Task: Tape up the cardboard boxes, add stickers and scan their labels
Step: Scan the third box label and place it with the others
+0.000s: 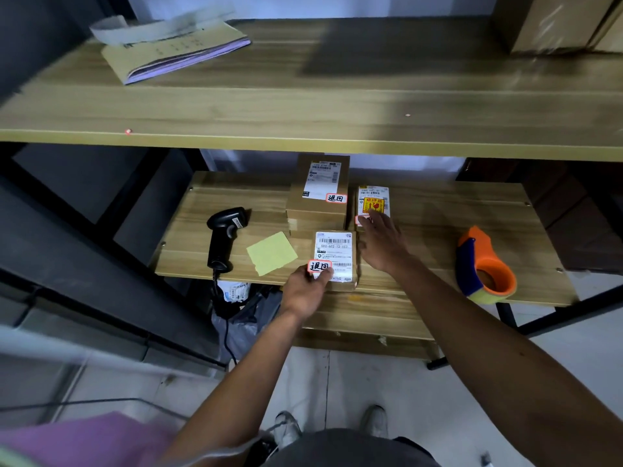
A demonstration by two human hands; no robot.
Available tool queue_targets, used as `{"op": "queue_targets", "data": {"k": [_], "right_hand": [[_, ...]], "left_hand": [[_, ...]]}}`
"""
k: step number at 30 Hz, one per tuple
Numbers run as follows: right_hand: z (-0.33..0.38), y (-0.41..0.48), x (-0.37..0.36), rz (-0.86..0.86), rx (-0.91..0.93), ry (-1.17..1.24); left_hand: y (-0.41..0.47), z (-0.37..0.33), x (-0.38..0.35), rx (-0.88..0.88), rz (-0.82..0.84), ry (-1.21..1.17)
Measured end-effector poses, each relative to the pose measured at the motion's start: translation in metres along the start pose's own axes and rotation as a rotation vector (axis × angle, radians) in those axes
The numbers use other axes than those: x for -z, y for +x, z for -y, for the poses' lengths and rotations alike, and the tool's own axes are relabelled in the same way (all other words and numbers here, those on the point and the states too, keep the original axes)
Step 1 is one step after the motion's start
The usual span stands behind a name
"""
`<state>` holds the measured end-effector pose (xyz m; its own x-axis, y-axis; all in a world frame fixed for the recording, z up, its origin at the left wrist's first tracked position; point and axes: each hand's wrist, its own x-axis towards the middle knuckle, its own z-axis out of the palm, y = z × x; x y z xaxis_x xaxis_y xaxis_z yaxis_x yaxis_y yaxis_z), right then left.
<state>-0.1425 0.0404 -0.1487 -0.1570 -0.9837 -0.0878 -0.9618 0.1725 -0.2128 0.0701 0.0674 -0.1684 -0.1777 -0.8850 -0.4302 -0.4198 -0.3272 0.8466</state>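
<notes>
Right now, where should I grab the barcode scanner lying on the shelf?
Probably take the barcode scanner by its slim handle, from above at the front of the lower shelf: it lies flat, handle toward you, bulky head pointing away, cable hanging off its base.

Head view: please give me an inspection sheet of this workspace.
Surface: wooden lower shelf.
Job's things: front box, stickered; tall box, stickered; yellow-label box; scanner; tape dispenser; yellow sheet.
Clutter: bag under the shelf.
Hands: left hand grips front box at its sticker; right hand open, fingertips at yellow-label box.
Cables: scanner cable hangs off the shelf front.
Surroundings: upper shelf with a folder and cartons.
</notes>
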Motion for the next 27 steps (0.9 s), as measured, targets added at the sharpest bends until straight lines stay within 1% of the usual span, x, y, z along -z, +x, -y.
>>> {"op": "queue_targets", "data": {"k": [3, 6, 10, 14, 21, 22, 24, 27], "right_hand": [[-0.003, -0.005, -0.006, -0.018, -0.008, -0.011], [-0.006, -0.009, -0.005, -0.039, -0.007, -0.012], [-0.013, -0.021, -0.008, -0.156, 0.012, 0.055], [-0.021, -0.041, -0.015, -0.235, 0.018, 0.105], [-0.033, -0.09, -0.023, -0.388, 0.061, 0.023], [-0.032, -0.094, -0.022, -0.395, 0.032, 0.029], [-0.03, -0.1, -0.019, -0.369, -0.085, 0.051], [-0.027, -0.1, -0.016, -0.263, -0.255, 0.105]], "left_hand": [[0.005, 0.002, -0.003, 0.013, 0.015, 0.041], [0.009, 0.005, -0.005, 0.027, 0.0, 0.034], [0.008, 0.006, -0.004, 0.028, 0.013, 0.024], [0.009, 0.008, -0.004, 0.033, 0.016, 0.005], [0.006, 0.007, -0.006, 0.015, -0.003, -0.035], [0.007, 0.008, -0.006, 0.013, -0.008, -0.039], [0.007, 0.007, -0.005, 0.018, -0.012, -0.04], [0.009, 0.005, -0.005, 0.013, -0.012, -0.042]]}}
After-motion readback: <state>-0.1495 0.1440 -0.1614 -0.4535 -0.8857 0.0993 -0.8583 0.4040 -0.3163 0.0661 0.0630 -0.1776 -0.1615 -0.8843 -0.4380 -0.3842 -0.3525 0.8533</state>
